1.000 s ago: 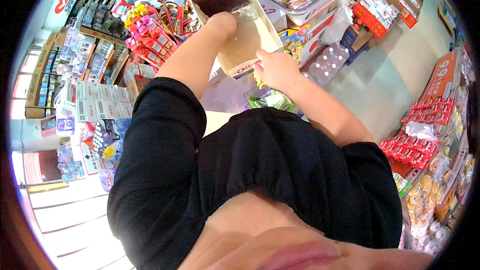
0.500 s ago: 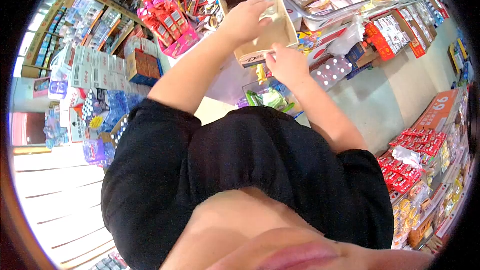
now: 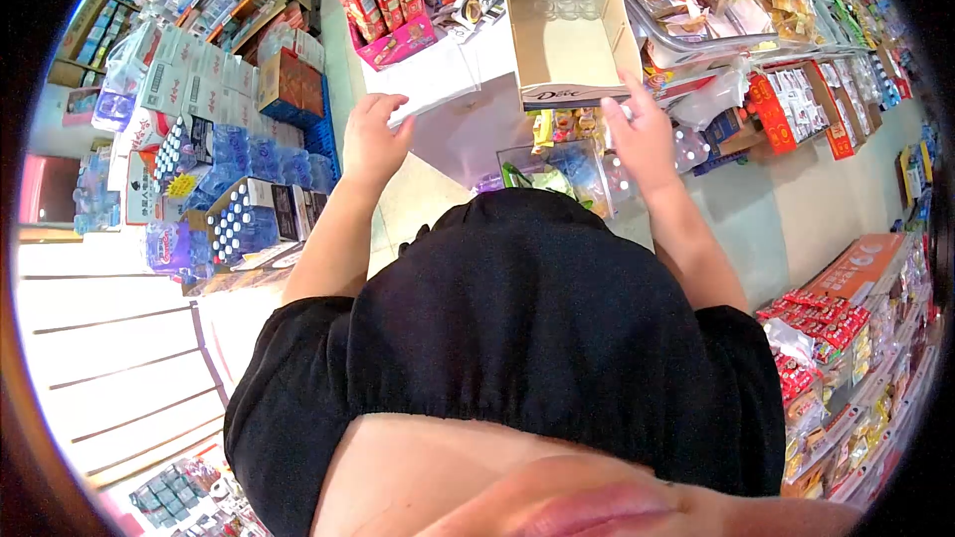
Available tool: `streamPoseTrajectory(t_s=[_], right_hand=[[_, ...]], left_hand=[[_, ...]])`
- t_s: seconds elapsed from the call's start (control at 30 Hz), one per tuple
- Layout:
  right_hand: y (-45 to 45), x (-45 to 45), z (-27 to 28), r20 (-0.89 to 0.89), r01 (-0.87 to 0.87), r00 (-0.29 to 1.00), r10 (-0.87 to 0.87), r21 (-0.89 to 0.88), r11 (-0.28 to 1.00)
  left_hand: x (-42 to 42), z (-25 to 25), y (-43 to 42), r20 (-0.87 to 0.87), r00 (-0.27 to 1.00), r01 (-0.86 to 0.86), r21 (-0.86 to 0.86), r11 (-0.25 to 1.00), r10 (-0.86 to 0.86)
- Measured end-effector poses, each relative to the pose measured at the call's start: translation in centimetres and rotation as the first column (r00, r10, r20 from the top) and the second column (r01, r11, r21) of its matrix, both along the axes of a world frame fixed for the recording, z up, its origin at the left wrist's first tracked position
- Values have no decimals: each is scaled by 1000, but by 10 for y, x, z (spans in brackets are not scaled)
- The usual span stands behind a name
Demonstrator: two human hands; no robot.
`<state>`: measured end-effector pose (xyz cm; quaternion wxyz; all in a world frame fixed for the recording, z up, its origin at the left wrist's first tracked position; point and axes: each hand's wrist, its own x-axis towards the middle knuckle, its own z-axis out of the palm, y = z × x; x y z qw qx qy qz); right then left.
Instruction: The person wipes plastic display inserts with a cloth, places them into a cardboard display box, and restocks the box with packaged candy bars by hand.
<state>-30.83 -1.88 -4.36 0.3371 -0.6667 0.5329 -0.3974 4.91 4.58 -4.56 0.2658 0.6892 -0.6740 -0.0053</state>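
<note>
A cardboard display box (image 3: 567, 55) with "Dove" on its front lip stands on the counter at the top centre. Its floor is mostly bare, and clear rounded plastic pieces (image 3: 572, 3) line its back. My right hand (image 3: 642, 139) grips the box's front right corner between thumb and fingers. To the left, my left hand (image 3: 376, 139) is apart from the box, fingers bent and spread from the thumb, with nothing plainly in it. It is beside a flat white sheet or board (image 3: 428, 80) on the counter, and contact between them cannot be made out.
A pink box (image 3: 398, 45) of red packets stands left of the display box. Right of it is a clear tray (image 3: 706, 40) of packaged snacks. Below the counter is a clear bin (image 3: 557, 174). Bottled water (image 3: 244, 224) and cartons are stacked at left; snack shelves (image 3: 846, 338) stand at right.
My left hand has come out of the box and moved left, down to the white sheet. My right hand has gone from the box's front edge to its right corner. The view has shifted.
</note>
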Motion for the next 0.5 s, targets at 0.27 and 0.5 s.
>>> streamPoseTrajectory(t_s=[0.27,0.5], right_hand=[[36,-31,-40,37,222,975,-221,-19,975],[87,-30,-51,488,268,750,-446,393,880]], left_hand=[[34,-9,-45,251,967,-6,162,987,-36],[45,-1,-60,223,964,57,359,932,-145]])
